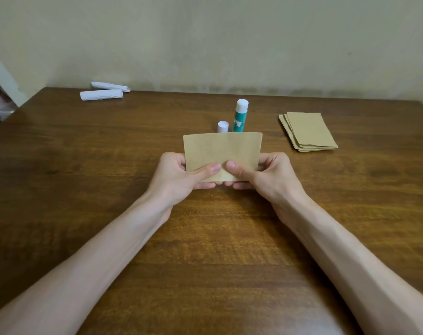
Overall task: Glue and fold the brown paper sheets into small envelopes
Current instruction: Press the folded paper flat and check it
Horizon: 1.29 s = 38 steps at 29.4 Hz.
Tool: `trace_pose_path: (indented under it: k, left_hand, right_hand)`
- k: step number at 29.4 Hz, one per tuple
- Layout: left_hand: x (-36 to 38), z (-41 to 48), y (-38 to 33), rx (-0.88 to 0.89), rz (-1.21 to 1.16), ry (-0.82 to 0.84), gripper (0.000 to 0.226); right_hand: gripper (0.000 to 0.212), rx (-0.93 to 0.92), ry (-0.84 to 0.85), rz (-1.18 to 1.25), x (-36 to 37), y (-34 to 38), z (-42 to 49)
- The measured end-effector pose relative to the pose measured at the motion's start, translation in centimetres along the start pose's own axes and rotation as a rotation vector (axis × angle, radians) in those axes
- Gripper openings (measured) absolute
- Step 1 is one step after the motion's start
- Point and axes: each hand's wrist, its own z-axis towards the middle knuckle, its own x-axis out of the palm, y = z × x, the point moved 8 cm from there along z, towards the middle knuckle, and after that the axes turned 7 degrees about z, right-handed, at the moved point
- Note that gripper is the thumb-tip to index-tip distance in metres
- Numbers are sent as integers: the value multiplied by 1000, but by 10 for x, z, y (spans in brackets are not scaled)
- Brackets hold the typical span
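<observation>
While the 2 thumbs press side by side on its lower middle, the brown paper sheet (222,148) is held up off the table (205,238), tilted toward the camera. The left hand (181,174) and the right hand (266,172) each pinch it, thumb in front and fingers curled behind and under its bottom edge. This grip looks chosen to steady the sheet and find its centre line, so I judge that a fold or a flap alignment is the step in hand. No clear crease shows on the face turned to the camera. The glue stick (240,117) stands upright just behind the sheet, with a short white cylinder (222,126), probably its cap, beside it to the left; both are close enough to reach without putting the paper far away. A stack of brown sheets (309,131), slightly fanned, lies well apart to the right, likely the supply waiting to be worked. 2 white paper rolls (101,95) lie at the far left edge by the wall (205,44), out of the way. The glue stick's body is teal with a white mark, but the sheet hides its lower part and no brand or word can be read; nothing else carries writing.
</observation>
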Motion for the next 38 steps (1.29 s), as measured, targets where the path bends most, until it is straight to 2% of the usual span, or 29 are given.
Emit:
trace_pose_path:
  k: [14,20,25,30,35,38]
  left_hand:
    - [-7,4,5,-64,9,13,28]
    - [-9,6,5,-132,-42,96,35]
    - [-12,6,6,-120,-53,88,29]
    - [-3,2,-1,-76,-32,105,26]
    - [10,-6,-5,-42,33,145,33]
    - [7,-5,-1,-31,53,96,25]
  right_hand:
    - [24,66,60,18,-9,3,-2]
    - [16,63,27,-4,-19,5,-1]
    - [22,66,11,20,-20,5,1]
    - [42,69,85,40,-3,1,-1]
    - [34,-10,27,39,1,1,-1]
    - [33,-7,57,46,3,-1,-1]
